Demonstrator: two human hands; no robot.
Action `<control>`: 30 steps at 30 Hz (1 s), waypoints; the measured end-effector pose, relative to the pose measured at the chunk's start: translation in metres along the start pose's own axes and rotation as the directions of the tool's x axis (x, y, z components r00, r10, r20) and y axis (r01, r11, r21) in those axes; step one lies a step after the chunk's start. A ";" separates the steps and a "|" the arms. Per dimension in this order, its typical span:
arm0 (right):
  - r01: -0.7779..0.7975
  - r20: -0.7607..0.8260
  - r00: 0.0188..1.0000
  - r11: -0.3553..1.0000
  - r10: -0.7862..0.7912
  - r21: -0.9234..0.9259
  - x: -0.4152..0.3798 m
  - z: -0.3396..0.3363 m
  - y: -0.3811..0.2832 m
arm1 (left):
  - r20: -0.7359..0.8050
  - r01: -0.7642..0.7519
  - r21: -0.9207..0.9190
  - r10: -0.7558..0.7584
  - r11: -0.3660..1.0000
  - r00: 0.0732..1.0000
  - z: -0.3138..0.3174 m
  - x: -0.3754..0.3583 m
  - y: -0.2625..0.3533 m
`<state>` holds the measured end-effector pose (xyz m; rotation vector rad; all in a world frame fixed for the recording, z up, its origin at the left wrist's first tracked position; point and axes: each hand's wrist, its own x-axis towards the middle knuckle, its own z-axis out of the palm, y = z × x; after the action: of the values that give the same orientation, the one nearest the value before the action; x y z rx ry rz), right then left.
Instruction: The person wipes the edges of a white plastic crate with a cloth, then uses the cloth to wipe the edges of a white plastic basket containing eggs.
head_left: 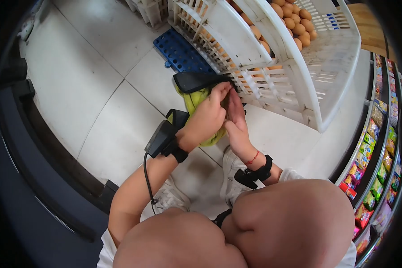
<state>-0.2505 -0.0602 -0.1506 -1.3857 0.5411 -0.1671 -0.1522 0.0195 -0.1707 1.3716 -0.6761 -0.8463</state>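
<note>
My left hand point(204, 117) and my right hand point(236, 123) are close together, palms toward each other, over a yellow-green cloth item point(193, 102) with black trim. The left fingers are extended and slightly bent, their tips near the right fingertips. My right hand is held flat, its fingers stretched out and the thumb toward the left hand. Part of the cloth item lies hidden beneath both hands. Its black flap point(198, 81) lies beside the left fingers, at the foot of a white plastic crate point(299, 80).
Brown eggs point(295, 20) fill part of the crates. A blue perforated plastic panel point(183, 51) lies against the crate. Shelves of colourful snack packets point(366, 152) run along the right. A dark cabinet point(31, 178) stands at the left. My white shoes point(172, 194) rest on the tiled floor point(111, 107).
</note>
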 end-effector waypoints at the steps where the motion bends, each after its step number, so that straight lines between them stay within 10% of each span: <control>1: 0.001 0.003 1.000 1.000 -0.001 0.003 -0.003 0.002 0.001 | -0.002 -0.027 -0.009 0.027 1.000 1.000 0.000 -0.003 0.001; 30: -0.093 -0.048 0.995 0.968 0.084 -0.235 -0.022 0.009 -0.002 | 0.034 -0.055 0.235 0.048 0.970 0.998 -0.010 -0.010 0.002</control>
<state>-0.2652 -0.0430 -0.1417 -1.5894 0.6697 -0.0566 -0.1493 0.0332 -0.1687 1.5500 -0.8521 -0.7624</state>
